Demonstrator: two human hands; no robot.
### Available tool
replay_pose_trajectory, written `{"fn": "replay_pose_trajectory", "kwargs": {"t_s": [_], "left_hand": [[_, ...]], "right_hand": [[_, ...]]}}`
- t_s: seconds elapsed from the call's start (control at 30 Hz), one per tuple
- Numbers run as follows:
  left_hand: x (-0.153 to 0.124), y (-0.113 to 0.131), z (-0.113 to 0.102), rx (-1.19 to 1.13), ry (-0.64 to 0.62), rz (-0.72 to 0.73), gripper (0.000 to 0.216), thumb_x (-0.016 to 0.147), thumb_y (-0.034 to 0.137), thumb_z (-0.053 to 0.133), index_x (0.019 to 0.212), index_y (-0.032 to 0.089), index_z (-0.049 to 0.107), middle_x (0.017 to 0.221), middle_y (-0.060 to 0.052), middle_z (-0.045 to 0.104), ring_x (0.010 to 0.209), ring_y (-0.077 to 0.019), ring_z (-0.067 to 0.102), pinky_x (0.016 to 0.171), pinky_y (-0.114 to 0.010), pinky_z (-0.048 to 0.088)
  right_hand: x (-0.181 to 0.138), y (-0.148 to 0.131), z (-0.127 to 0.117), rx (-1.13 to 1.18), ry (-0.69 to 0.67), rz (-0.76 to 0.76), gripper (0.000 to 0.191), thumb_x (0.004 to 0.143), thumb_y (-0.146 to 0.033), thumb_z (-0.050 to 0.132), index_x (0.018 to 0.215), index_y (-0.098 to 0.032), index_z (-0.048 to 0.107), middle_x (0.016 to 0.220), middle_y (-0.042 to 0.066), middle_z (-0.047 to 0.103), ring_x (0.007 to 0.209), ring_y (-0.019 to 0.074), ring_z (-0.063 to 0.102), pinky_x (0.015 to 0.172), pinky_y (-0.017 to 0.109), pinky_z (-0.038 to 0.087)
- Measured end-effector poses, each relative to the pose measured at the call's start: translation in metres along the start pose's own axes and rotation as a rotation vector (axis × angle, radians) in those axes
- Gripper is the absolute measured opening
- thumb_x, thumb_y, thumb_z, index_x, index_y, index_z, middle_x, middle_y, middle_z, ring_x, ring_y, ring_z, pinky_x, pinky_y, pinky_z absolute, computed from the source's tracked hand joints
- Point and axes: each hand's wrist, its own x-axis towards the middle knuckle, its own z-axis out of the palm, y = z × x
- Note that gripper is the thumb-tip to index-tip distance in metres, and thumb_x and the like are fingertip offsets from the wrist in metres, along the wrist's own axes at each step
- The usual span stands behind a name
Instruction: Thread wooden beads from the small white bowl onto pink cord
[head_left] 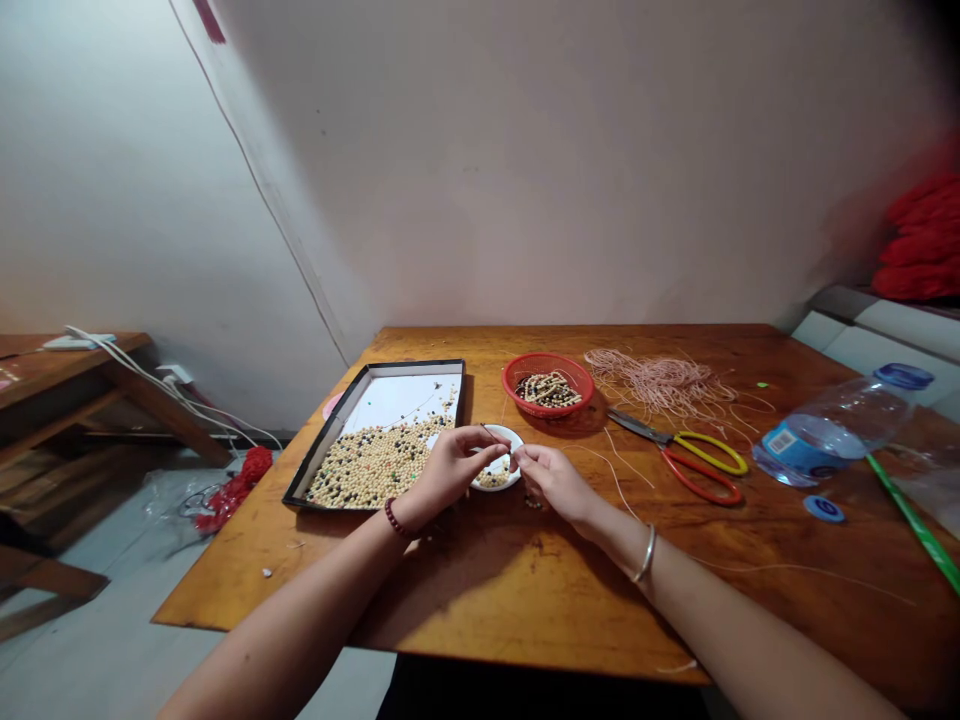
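Observation:
My left hand [459, 462] and my right hand [553, 480] meet fingertip to fingertip over a small white dish [517, 441] with pale beads in it. Both are closed in a pinch. A short beaded string [532, 502] shows just below my right hand, which seems to grip its thread. What lies between my left fingertips is too small to make out. Left of my hands, a black-rimmed tray [463, 385] holds many cream beads [375, 465] mixed with dark and a few coloured ones. Behind the dish, a red plastic basket [550, 408] contains finished-looking beaded strands [551, 390].
Scissors [667, 440] with red and yellow handles lie right of my hands, before a heap of pink cord [660, 380]. Further right are a tilted water bottle [832, 430], its blue cap [823, 508] and a green strip [915, 520]. A wall stands behind the wooden table [465, 620].

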Motion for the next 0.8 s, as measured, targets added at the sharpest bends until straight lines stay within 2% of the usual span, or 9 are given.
{"fn": "replay_pose_trajectory", "kwargs": {"t_s": [0.13, 0.23, 0.3, 0.4, 0.47, 0.6, 0.8], "left_hand": [[-0.005, 0.003, 0.002, 0.041, 0.015, 0.086, 0.020, 0.088, 0.035, 0.059, 0.086, 0.014, 0.061, 0.084, -0.007, 0.070, 0.077, -0.0150, 0.066, 0.071, -0.025, 0.051], [-0.008, 0.004, 0.003, 0.077, -0.005, 0.120, 0.017, 0.092, 0.032, 0.051, 0.090, 0.016, 0.054, 0.088, -0.008, 0.070, 0.081, -0.0150, 0.066, 0.073, -0.026, 0.051], [-0.009, 0.004, 0.004, 0.125, 0.005, 0.138, 0.014, 0.094, 0.031, 0.047, 0.092, 0.017, 0.051, 0.088, -0.008, 0.071, 0.080, -0.0145, 0.066, 0.073, -0.026, 0.050], [-0.010, 0.006, 0.003, 0.205, 0.035, 0.167, 0.011, 0.095, 0.028, 0.045, 0.093, 0.018, 0.050, 0.083, -0.005, 0.071, 0.075, -0.0133, 0.066, 0.071, -0.025, 0.048], [-0.010, 0.008, 0.003, 0.234, 0.047, 0.176, 0.011, 0.095, 0.027, 0.044, 0.092, 0.018, 0.050, 0.081, -0.004, 0.071, 0.073, -0.0124, 0.065, 0.069, -0.024, 0.047], [-0.010, 0.009, 0.003, 0.209, 0.041, 0.142, 0.014, 0.093, 0.031, 0.050, 0.090, 0.018, 0.055, 0.083, -0.003, 0.071, 0.075, -0.0125, 0.066, 0.066, -0.022, 0.048], [-0.007, 0.007, 0.003, 0.187, 0.074, 0.122, 0.019, 0.084, 0.035, 0.064, 0.090, 0.018, 0.067, 0.090, -0.005, 0.071, 0.080, -0.0139, 0.066, 0.066, -0.021, 0.051]], "right_hand": [[0.001, 0.000, 0.000, 0.093, 0.051, -0.028, 0.041, 0.080, -0.060, 0.051, 0.084, -0.019, 0.049, 0.047, -0.012, 0.025, 0.040, 0.0062, 0.016, 0.039, 0.022, 0.012], [0.002, 0.000, -0.001, 0.059, 0.081, -0.078, 0.043, 0.081, -0.060, 0.051, 0.084, -0.017, 0.053, 0.047, -0.011, 0.023, 0.041, 0.0069, 0.017, 0.041, 0.023, 0.012], [0.002, -0.002, -0.001, 0.012, 0.084, -0.099, 0.046, 0.081, -0.060, 0.052, 0.085, -0.015, 0.057, 0.049, -0.009, 0.031, 0.043, 0.0072, 0.023, 0.043, 0.023, 0.017], [0.000, -0.006, -0.001, -0.058, 0.073, -0.101, 0.048, 0.079, -0.059, 0.056, 0.089, -0.013, 0.062, 0.061, -0.002, 0.050, 0.052, 0.0085, 0.038, 0.048, 0.023, 0.026], [0.000, -0.007, -0.003, -0.087, 0.065, -0.066, 0.049, 0.077, -0.059, 0.060, 0.089, -0.012, 0.063, 0.064, 0.000, 0.055, 0.053, 0.0085, 0.040, 0.049, 0.023, 0.026], [0.001, -0.006, -0.008, -0.128, 0.095, -0.035, 0.049, 0.074, -0.056, 0.065, 0.089, -0.010, 0.066, 0.059, -0.002, 0.053, 0.050, 0.0069, 0.036, 0.048, 0.022, 0.023], [0.002, -0.005, -0.010, -0.153, 0.076, -0.080, 0.047, 0.075, -0.056, 0.064, 0.086, -0.011, 0.071, 0.074, 0.005, 0.066, 0.062, 0.0127, 0.053, 0.059, 0.025, 0.038]]}}
